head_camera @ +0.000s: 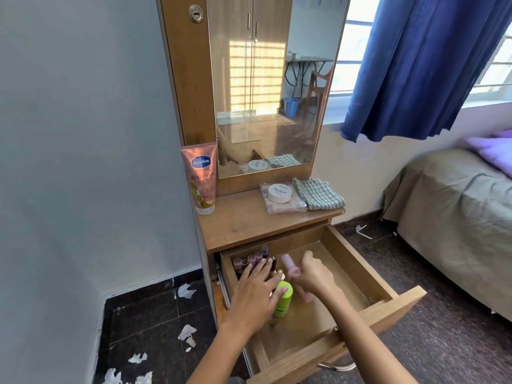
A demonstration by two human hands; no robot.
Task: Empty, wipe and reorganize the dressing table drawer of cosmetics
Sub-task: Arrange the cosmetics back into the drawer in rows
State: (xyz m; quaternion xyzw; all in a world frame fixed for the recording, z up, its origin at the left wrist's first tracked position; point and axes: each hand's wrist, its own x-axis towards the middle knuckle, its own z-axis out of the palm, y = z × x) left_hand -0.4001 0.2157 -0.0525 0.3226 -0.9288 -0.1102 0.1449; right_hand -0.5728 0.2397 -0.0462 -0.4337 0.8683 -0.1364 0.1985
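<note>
1. Drawer [360, 261]: pulled fully out of the dressing table, nearest the camera. The near and right parts of its wooden floor are bare; the cosmetics crowd its back-left corner.
2. Left hand [256, 286]: fingers straight and spread, lying flat against the row of small bottles [250, 260], apparently steadying them. It grips nothing.
3. Right hand [311, 274]: fingers curled round a pink bottle [289, 264], held tilted just above the drawer floor, beside the row.
4. Green bottle [284, 299]: lime, upright, standing between the two hands, touching or nearly touching the left one.
5. Stage, as judged: items are being set back in order. The folded checked cloth [318, 196] sits on the counter [243, 217].
6. Risk A: the small bottles are upright, narrow and packed close. A nudge from either hand while the pink one goes in could topple the row like skittles.
7. Risk B: the green bottle is tall for its base and stands in the right forearm's path; a sweep of the wrist could tip it.
8. Risk C: the drawer hangs far out; leaning on its front would strain the runners.
9. Further back, on the counter: a Vaseline tube [201, 178] stands on its cap, a white jar [279, 192] on a clear case [282, 207], both below the mirror [271, 79].
</note>
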